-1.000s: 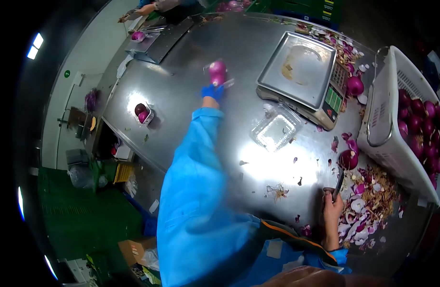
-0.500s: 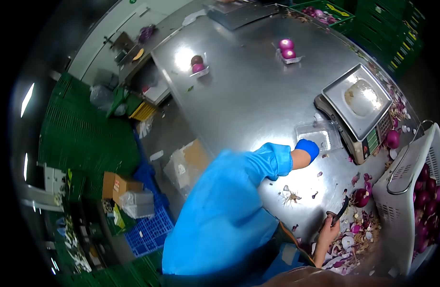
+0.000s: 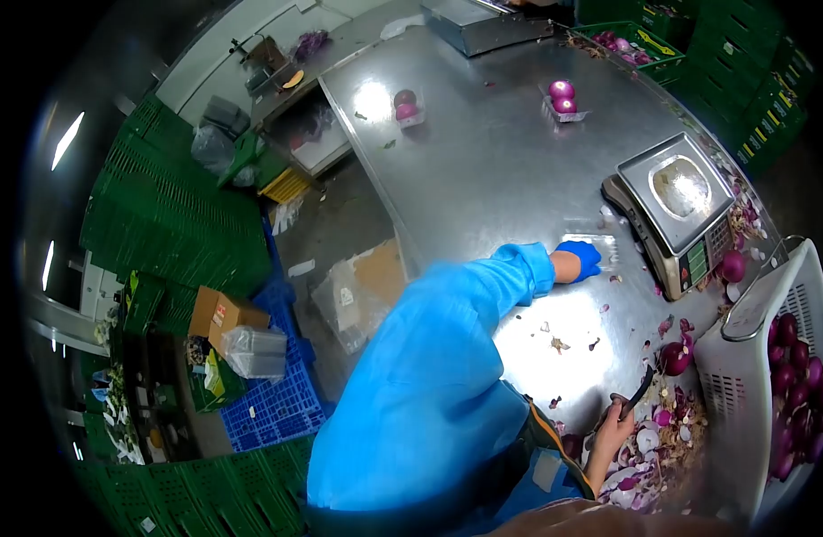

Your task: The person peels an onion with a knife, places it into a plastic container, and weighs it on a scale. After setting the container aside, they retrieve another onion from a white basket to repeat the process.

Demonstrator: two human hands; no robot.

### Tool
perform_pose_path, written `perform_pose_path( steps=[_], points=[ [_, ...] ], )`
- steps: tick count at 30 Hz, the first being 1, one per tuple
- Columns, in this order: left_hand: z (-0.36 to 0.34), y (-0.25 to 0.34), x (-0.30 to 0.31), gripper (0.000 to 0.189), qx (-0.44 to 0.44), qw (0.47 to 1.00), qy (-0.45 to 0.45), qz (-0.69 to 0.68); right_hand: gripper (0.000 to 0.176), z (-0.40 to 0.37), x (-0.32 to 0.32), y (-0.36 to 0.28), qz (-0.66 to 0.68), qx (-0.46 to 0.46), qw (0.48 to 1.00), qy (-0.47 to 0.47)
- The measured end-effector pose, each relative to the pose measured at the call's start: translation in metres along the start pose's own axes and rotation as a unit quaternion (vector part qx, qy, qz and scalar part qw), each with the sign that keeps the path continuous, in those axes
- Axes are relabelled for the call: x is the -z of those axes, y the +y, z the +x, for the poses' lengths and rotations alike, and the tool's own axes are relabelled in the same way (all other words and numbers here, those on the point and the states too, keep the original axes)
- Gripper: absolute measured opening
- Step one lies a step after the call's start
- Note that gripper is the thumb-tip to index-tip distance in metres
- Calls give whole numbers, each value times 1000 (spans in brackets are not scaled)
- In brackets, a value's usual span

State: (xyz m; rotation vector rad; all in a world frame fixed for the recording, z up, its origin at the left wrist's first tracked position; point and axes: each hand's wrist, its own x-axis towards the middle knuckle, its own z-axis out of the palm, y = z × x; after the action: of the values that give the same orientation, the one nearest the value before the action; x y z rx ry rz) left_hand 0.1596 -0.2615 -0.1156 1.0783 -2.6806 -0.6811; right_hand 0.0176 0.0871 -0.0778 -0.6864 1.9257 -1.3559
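My left hand (image 3: 579, 260), in a blue glove, is closed at the near left edge of a clear plastic tray (image 3: 610, 254) on the metal table; its fingertips are hidden. In my bare right hand (image 3: 612, 433) is a dark curved knife (image 3: 642, 390), blade pointing up and away. Beside the blade a red onion (image 3: 675, 358) lies near onion skins (image 3: 647, 440). A scale (image 3: 675, 188) with a metal pan stands right of the tray.
Farther back, two small trays hold onions (image 3: 562, 89) (image 3: 406, 105). A white crate (image 3: 729, 385) of red onions stands at the right. Green crates (image 3: 170, 224) are stacked at the left. A metal container (image 3: 483, 34) is at the table's (image 3: 483, 161) far edge.
My left hand and the clear tray have shifted slightly away from me and farther from the scale. The whole view has shifted a little. My right hand still holds the knife.
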Motion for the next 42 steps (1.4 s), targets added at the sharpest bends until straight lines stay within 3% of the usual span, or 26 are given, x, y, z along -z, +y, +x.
perform_pose_path(
  steps=[4, 5, 6, 8, 10, 11, 12, 14, 16, 18, 21, 22, 23, 24, 25, 26, 27, 28, 30, 32, 36, 40, 42],
  points=[
    [-4, 16, 33, 31, 23, 999, -15, 18, 18, -9, 7, 13, 31, 22, 999, 34],
    [2, 10, 19, 32, 58, 997, 40, 36, 17, -11, 12, 19, 28, 12, 999, 33],
    [13, 8, 3, 32, 85, 991, 92, 50, 17, -10, 18, 36, -45, 93, 993, 57],
    [13, 20, 30, 35, 66, 990, 4, 126, 17, -18, 22, 31, -55, 128, 986, 91],
    [12, 36, 55, 41, 38, 982, -57, 176, 18, -22, 33, 43, -18, 22, 995, 97],
    [3, 44, 43, 39, -69, 981, 140, 119, 18, -23, 37, 46, -21, 21, 994, 109],
    [-9, 87, 73, 38, 14, 985, -59, 163, 18, -26, 39, 49, -22, 20, 992, 119],
    [-48, 142, 72, 38, -138, 980, -10, 140, 18, -30, 43, 52, 51, 0, 990, 133],
    [-70, 152, 32, 35, -223, 954, -89, 178, 15, -30, 47, 67, 70, -30, 987, 140],
    [-83, 187, 15, 37, -198, 930, -229, 209, 22, -32, 64, 44, 123, -129, 978, 108],
    [-81, 206, -5, 32, -360, 928, -89, -42, 22, -34, 97, 33, 367, -78, 926, 48],
    [-69, 225, 3, 32, -386, 916, -80, -72, 22, -34, 109, 29, 436, -64, 897, 17],
    [-53, 247, 17, 32, -410, 903, -71, -102, 22, -32, 116, 33, 271, -18, 961, 58],
    [-35, 272, 34, 34, -432, 890, -62, -133, 22, -31, 123, 38, 95, 26, 990, 97],
    [-11, 295, 50, 33, -474, 872, -34, -114, 21, -30, 129, 42, -85, 65, 986, 131],
    [19, 320, 64, 32, -517, 851, -4, -95, 21, -27, 136, 46, -263, 104, 946, 161],
    [50, 345, 70, 31, -520, 847, 33, -107, 25, -29, 144, 36, -188, 13, 975, 120],
    [80, 366, 71, 29, -519, 844, 67, -119, 26, -29, 151, 34, -186, 1, 976, 117],
    [143, 407, 54, 27, -440, 866, 8, -236, 27, -24, 161, 36, -179, -22, 977, 113],
    [212, 435, 25, 33, -364, 895, -51, -253, 25, -22, 164, 48, -164, 4, 977, 137],
    [312, 475, -44, 66, -369, 927, -44, -43, 22, -12, 186, 56, -141, 60, 979, 133],
    [372, 501, -105, 94, -361, 926, -61, 89, 30, -9, 199, 61, -99, -16, 990, 101],
    [383, 518, -122, 93, -302, 938, -86, 149, 21, -8, 199, 64, -51, 0, 991, 126]
  ],
)
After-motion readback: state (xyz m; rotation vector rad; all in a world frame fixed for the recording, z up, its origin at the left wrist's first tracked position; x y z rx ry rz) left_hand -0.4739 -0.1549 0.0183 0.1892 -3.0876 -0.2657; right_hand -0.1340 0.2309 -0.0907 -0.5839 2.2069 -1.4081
